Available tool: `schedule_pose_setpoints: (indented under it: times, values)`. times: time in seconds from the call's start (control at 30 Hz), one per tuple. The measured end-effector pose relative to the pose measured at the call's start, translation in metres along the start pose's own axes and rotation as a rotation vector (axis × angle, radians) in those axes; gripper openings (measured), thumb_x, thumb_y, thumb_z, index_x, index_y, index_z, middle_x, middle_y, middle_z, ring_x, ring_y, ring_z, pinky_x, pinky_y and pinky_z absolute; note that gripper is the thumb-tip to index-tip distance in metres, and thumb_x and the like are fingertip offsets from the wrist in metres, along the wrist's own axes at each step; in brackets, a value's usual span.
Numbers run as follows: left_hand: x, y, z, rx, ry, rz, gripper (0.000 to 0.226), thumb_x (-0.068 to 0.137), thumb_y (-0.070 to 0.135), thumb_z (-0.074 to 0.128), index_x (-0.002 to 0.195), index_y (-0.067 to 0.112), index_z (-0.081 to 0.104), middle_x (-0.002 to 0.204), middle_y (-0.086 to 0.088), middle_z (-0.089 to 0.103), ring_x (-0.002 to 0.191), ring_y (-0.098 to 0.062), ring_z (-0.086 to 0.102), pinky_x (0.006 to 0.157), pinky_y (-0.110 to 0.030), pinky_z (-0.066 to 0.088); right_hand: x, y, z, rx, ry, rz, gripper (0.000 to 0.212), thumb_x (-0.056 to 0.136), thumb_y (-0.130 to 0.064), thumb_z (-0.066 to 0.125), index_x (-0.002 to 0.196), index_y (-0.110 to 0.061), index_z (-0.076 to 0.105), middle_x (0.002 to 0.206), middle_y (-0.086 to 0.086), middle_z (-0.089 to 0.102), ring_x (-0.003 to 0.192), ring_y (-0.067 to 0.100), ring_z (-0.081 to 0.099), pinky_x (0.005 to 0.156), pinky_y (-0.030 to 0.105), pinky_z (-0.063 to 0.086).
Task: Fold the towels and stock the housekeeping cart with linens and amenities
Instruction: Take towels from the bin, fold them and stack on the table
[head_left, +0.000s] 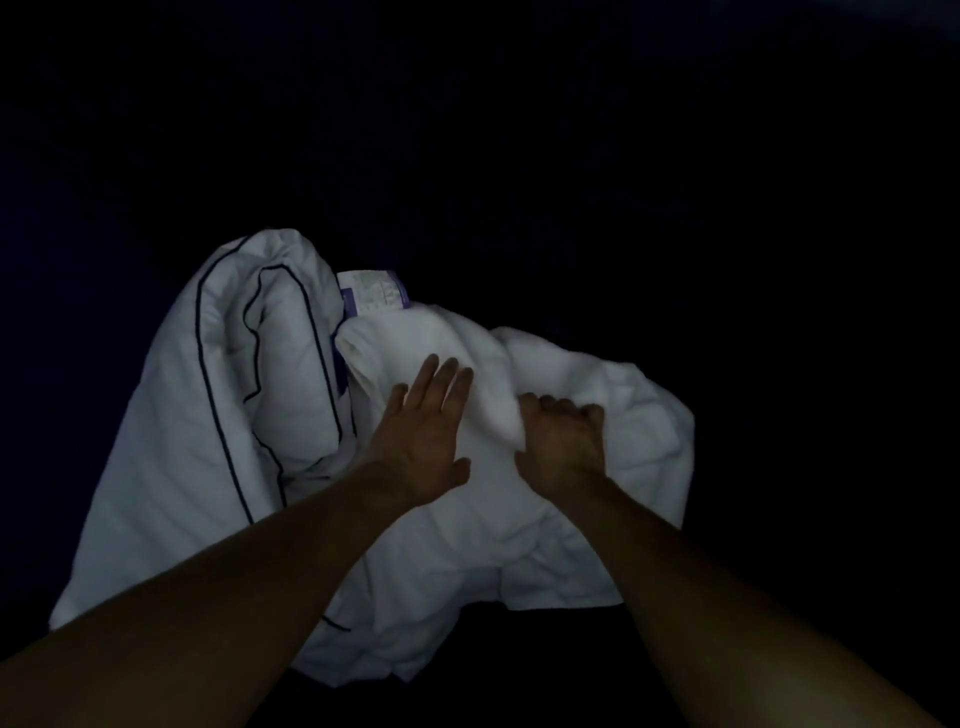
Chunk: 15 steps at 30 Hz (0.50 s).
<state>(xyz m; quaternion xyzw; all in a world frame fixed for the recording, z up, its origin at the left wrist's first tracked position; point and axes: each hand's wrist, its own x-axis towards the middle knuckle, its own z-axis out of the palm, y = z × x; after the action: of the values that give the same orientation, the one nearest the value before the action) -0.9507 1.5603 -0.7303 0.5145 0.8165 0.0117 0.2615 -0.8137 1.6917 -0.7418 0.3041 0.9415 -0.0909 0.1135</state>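
Note:
A crumpled white towel (597, 395) lies in the middle of a very dark scene. My left hand (423, 434) lies flat on it with straight fingers pointing away from me. Just to the right, my right hand (563, 439) grips a bunched fold of the same towel with curled fingers. To the left of the towel lies a white pillowcase or duvet piece with thin dark piping (218, 395), partly folded over itself. A white label with a purple edge (371, 293) shows at its top.
Everything around the white linens is almost black, so the surface beneath and any cart or edges cannot be made out. My two bare forearms reach in from the bottom corners of the view.

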Motion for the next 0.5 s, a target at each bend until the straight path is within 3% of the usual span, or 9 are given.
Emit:
schedule_pose_setpoints:
  times: [0.1, 0.17, 0.23, 0.3, 0.37, 0.43, 0.5]
  values:
    - [-0.015, 0.009, -0.017, 0.129, 0.016, 0.085, 0.125, 0.075, 0.051, 0.072, 0.149, 0.028, -0.025, 0.161, -0.006, -0.026, 0.147, -0.025, -0.026, 0.117, -0.050, -0.010, -0.038, -0.005, -0.024, 0.138, 0.096, -0.100, 0.042, 0.051, -0.013, 0.084, 0.091, -0.011, 0.071, 0.077, 0.006, 0.067, 0.067, 0.029, 0.063, 0.069, 0.043, 0.048]
    - [-0.027, 0.016, -0.029, 0.220, 0.028, 0.139, 0.117, 0.073, 0.048, 0.074, 0.156, 0.030, -0.006, 0.159, -0.006, -0.028, 0.144, -0.028, -0.031, 0.113, -0.052, -0.019, -0.063, -0.004, -0.041, 0.197, 0.158, -0.204, 0.045, 0.042, -0.013, 0.089, 0.083, -0.015, 0.072, 0.073, 0.002, 0.065, 0.060, 0.026, 0.062, 0.062, 0.038, 0.051]
    - [-0.041, 0.027, -0.041, 0.230, -0.002, 0.154, 0.093, 0.076, 0.044, 0.072, 0.154, 0.028, 0.025, 0.163, -0.006, -0.017, 0.144, -0.029, -0.029, 0.112, -0.056, -0.020, -0.088, 0.001, -0.059, 0.285, 0.175, -0.258, 0.043, 0.046, -0.010, 0.090, 0.085, -0.016, 0.072, 0.076, 0.002, 0.065, 0.064, 0.026, 0.063, 0.062, 0.034, 0.052]
    - [-0.061, 0.046, -0.050, 0.183, -0.084, 0.138, 0.078, 0.080, 0.044, 0.067, 0.149, 0.024, 0.036, 0.165, -0.004, 0.005, 0.150, -0.027, -0.015, 0.116, -0.058, -0.010, -0.113, 0.009, -0.080, 0.363, 0.173, -0.233, 0.036, 0.055, -0.008, 0.087, 0.087, -0.015, 0.072, 0.080, 0.004, 0.064, 0.068, 0.028, 0.062, 0.061, 0.033, 0.054]
    - [-0.085, 0.069, -0.062, 0.055, -0.088, 0.116, 0.069, 0.082, 0.041, 0.065, 0.143, 0.020, 0.044, 0.156, -0.004, 0.035, 0.150, -0.025, 0.018, 0.118, -0.052, 0.012, -0.138, 0.017, -0.105, 0.438, 0.201, -0.169, 0.026, 0.063, -0.008, 0.082, 0.087, -0.014, 0.073, 0.081, 0.006, 0.063, 0.072, 0.029, 0.062, 0.065, 0.031, 0.054]
    - [-0.111, 0.096, -0.076, -0.125, 0.022, 0.110, 0.053, 0.081, 0.035, 0.068, 0.129, 0.016, 0.056, 0.128, -0.006, 0.061, 0.126, -0.026, 0.053, 0.104, -0.040, 0.037, -0.165, 0.025, -0.132, 0.486, 0.242, -0.120, 0.016, 0.069, -0.013, 0.076, 0.085, -0.014, 0.072, 0.080, 0.006, 0.062, 0.075, 0.025, 0.061, 0.070, 0.024, 0.051]
    - [-0.135, 0.127, -0.097, -0.232, 0.113, 0.099, 0.043, 0.079, 0.033, 0.069, 0.118, 0.017, 0.061, 0.109, -0.004, 0.068, 0.101, -0.025, 0.065, 0.085, -0.035, 0.049, -0.192, 0.035, -0.162, 0.528, 0.230, -0.066, 0.010, 0.077, -0.021, 0.069, 0.085, -0.015, 0.070, 0.085, 0.003, 0.058, 0.081, 0.020, 0.056, 0.076, 0.028, 0.050]
